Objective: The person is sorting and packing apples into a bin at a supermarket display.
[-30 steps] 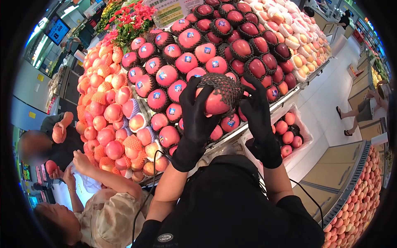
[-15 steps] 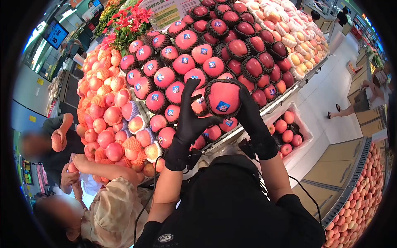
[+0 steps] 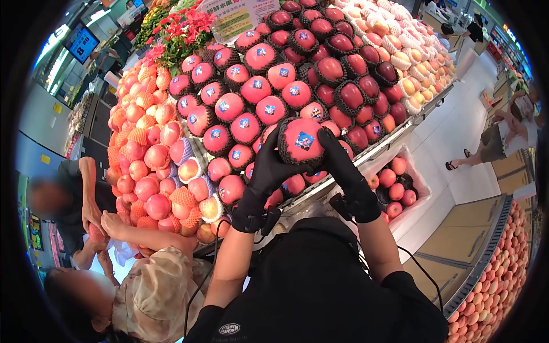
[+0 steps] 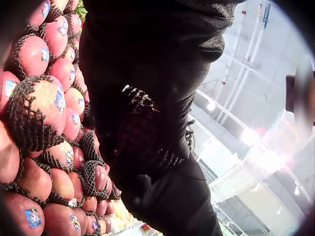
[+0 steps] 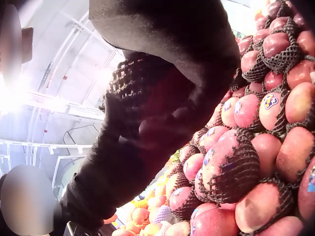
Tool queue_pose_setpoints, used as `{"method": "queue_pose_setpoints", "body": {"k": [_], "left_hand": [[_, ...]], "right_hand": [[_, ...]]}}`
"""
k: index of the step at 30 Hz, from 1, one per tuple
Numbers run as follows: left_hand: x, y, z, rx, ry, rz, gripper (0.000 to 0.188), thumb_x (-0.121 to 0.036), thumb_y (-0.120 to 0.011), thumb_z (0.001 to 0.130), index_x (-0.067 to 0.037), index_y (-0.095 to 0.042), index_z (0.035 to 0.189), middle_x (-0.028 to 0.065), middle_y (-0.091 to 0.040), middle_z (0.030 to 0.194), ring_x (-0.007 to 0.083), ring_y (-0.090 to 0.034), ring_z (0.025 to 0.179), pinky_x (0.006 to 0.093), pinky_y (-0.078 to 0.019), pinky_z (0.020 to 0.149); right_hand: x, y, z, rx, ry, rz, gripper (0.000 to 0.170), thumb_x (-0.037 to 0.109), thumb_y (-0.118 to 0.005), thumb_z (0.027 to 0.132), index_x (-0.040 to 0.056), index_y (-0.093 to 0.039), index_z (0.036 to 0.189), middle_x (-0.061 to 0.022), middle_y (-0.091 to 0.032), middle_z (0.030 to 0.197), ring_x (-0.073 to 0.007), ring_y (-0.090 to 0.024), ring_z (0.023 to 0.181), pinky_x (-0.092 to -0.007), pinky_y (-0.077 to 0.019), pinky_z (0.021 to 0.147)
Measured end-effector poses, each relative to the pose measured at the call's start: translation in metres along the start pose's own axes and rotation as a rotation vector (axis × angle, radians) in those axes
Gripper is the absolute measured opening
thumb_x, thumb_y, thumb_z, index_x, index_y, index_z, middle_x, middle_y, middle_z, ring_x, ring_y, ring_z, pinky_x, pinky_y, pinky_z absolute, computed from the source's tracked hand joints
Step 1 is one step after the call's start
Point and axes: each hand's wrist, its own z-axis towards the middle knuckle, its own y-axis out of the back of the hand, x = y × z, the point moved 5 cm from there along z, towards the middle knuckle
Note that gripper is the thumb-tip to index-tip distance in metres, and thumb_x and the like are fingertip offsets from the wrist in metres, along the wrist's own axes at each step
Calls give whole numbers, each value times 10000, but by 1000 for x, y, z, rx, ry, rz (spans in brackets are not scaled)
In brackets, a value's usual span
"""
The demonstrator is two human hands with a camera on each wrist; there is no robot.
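Note:
Both of my hands, in black gloves, hold one large red apple (image 3: 301,142) above the front of the display. A blue diamond-shaped sticker on the apple faces up, and a black foam net wraps its sides. My left hand (image 3: 269,171) grips it from the left, with the thumb along its lower edge. On the right side, my right hand (image 3: 345,167) curls its fingers round it. In the left wrist view the glove mostly hides the apple; the right wrist view shows its netted underside (image 5: 130,78) in shadow between the hands.
Stickered apples (image 3: 255,88) in black nets slope up behind my hands. Loose pink apples (image 3: 137,148) lie to the left, where two people stand close. A white crate (image 3: 422,186) of apples sits low at right. White-netted fruit (image 3: 394,46) fills the far right.
The held apple has turned from its netted side to its stickered face, and now sits slightly lower and left than half a second ago. The left-hand bystanders' hands have come together around an apple.

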Motion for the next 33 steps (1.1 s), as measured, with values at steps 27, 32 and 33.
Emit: {"method": "queue_pose_setpoints", "body": {"k": [27,32,33], "left_hand": [[29,-4,-38,-81,98,-117,982,-150,-880,622,-66,-297,1408,134,-433,1366,222,-451,1272,381,-414,1052],[36,-6,-50,-13,68,75,1000,-159,-876,634,-51,-279,1429,129,-403,1396,233,-409,1309,375,-384,1072],[36,-7,-51,-4,51,122,1006,-167,-877,636,-48,-275,1433,129,-400,1401,230,-405,1312,374,-383,1072]], "right_hand": [[26,-44,-18,368,534,-1215,1007,265,-817,678,0,-235,1456,-265,-344,1401,-423,-351,1317,-471,-337,1079],[3,-31,-10,446,503,-1209,1047,194,-823,673,5,-176,1474,-249,-336,1389,-419,-357,1299,-470,-358,1059],[3,-30,-9,461,522,-1170,1042,185,-821,673,6,-177,1473,-244,-340,1385,-413,-359,1297,-468,-359,1059]]}}
